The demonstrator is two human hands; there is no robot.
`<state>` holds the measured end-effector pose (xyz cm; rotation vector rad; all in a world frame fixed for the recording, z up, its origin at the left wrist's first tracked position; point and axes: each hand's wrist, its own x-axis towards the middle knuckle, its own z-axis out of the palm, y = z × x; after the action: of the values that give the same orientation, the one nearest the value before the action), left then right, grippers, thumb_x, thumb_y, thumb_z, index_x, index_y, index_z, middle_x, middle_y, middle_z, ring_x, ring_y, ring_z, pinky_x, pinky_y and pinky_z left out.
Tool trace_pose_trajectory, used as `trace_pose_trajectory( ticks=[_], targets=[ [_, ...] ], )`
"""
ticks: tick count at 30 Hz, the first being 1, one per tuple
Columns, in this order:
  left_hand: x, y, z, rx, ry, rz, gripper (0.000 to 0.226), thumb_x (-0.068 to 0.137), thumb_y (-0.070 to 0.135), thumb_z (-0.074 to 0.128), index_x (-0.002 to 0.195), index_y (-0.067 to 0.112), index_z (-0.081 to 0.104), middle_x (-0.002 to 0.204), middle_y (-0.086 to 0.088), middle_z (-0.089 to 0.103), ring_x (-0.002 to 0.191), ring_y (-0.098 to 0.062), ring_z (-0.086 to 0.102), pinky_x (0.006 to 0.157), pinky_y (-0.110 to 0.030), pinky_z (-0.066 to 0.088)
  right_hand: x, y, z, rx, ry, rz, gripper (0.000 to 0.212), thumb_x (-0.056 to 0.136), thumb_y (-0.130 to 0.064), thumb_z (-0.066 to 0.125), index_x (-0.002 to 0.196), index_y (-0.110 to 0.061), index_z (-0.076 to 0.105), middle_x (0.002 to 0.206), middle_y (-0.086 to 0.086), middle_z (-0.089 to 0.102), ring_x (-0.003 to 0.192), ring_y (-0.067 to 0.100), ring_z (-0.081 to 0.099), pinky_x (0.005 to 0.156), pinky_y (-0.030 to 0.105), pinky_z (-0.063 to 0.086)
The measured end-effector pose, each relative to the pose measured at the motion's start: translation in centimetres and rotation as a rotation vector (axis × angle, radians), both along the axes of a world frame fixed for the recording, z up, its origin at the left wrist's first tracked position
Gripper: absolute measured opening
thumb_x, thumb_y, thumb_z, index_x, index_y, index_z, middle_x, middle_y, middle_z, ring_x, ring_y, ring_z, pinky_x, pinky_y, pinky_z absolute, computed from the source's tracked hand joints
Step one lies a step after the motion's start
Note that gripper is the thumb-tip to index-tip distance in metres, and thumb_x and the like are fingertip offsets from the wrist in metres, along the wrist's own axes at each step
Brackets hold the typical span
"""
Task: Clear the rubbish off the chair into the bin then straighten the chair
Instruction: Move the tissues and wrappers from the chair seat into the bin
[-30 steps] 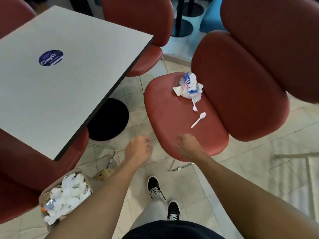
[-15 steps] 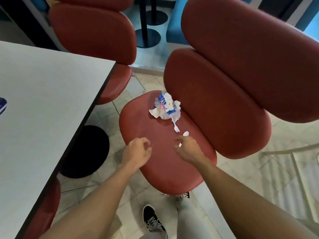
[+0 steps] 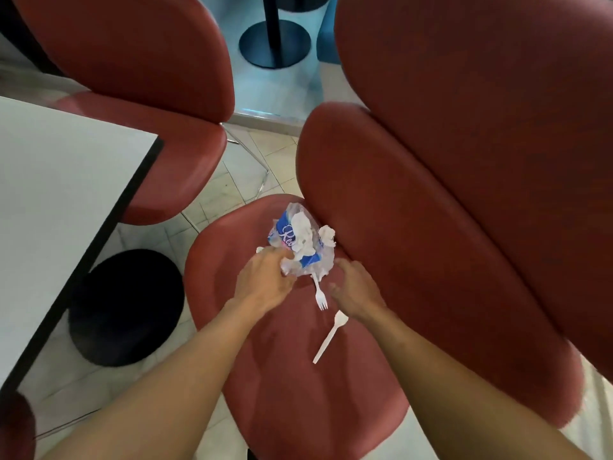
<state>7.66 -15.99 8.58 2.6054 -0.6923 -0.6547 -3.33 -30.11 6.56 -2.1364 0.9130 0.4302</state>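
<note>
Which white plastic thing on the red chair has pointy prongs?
The fork, poking out from under the crumpled wrapper. The spoon nearer the person has a rounded end.

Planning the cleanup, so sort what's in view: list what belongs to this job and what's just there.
For the job:
- crumpled blue-and-clear plastic wrapper with white tissue, left hand at it
- white plastic fork
- white plastic spoon
- red padded chair
- right hand

Just there:
- white square table
- other red chair
- black round table base

Soft indoor daylight, slight motion blur, wide-angle bending at the edges.
</note>
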Motion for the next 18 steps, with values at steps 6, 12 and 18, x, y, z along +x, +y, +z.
trace_pose_trajectory(
  ticks=[6, 12, 18],
  targets=[
    [3.4, -5.5, -4.1, 0.041, -0.021, -0.071, 0.05, 0.082, 0.015, 0.065, 0.13, 0.023, 0.054, 0.136, 0.003, 0.05, 0.118, -0.026, 0.053, 0.083, -0.038, 0.047, 5.2, -4.4, -4.5, 0.024, -0.017, 0.037, 0.054, 0.084, -0.016, 0.058, 0.137, -0.02, 0.047, 0.132, 0.008, 0.051, 0.121, 0.029, 0.052, 0.1, 0.036, 0.043],
    [5.3, -7.8, -8.8, 0.176, -0.009, -0.118, 0.061, 0.079, 0.007, 0.06, 0.135, 0.029, 0.048, 0.157, -0.001, 0.022, 0.124, -0.031, 0.05, 0.066, -0.037, 0.048, 8.6, -5.9, -9.8, 0.111, 0.009, 0.043, 0.059, 0.085, -0.011, 0.052, 0.142, -0.023, 0.044, 0.136, 0.013, 0.049, 0.126, 0.03, 0.047, 0.104, 0.033, 0.041],
    [5.8, -7.7, -12.3, 0.217, -0.01, -0.145, 0.074, 0.075, -0.002, 0.058, 0.14, 0.031, 0.043, 0.155, -0.005, 0.02, 0.117, -0.031, 0.053, 0.059, -0.032, 0.044, 10.7, -5.7, -12.8, 0.229, 0.056, -0.019, 0.062, 0.083, -0.017, 0.048, 0.144, -0.024, 0.042, 0.142, 0.016, 0.044, 0.131, 0.03, 0.043, 0.109, 0.034, 0.037]
  ],
)
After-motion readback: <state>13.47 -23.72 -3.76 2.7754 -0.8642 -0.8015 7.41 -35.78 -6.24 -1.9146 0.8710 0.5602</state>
